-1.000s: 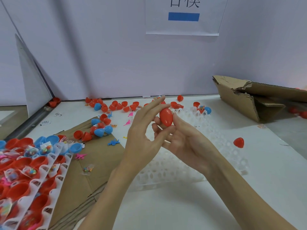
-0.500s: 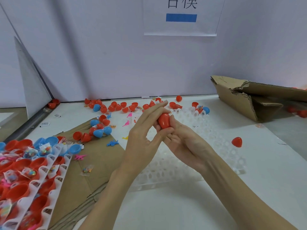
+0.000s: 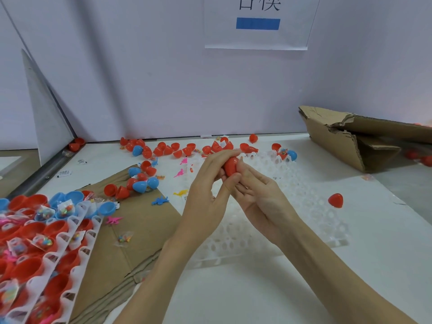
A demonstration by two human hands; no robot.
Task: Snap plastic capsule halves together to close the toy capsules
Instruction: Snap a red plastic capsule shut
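A red egg-shaped capsule (image 3: 231, 166) sits between both hands above the white tray (image 3: 304, 206). My left hand (image 3: 208, 197) pinches it, fingers over its top and thumb at its lower end. My right hand (image 3: 259, 195) cups it from the right, palm up, fingers curled against its side. Most of the capsule is hidden by the fingers. Loose red and blue capsule halves (image 3: 163, 149) lie scattered along the far wall. One red half (image 3: 336, 200) lies alone on the table at the right.
White trays (image 3: 70, 244) at the left hold red and blue halves with small toy packets. Flat brown cardboard (image 3: 140, 230) lies under them. A torn cardboard box (image 3: 350, 141) sits at the right back. Small plastic dinosaurs (image 3: 160, 201) lie about.
Both hands have closed tighter round the red capsule and shifted slightly away; less of it shows now than a second ago.
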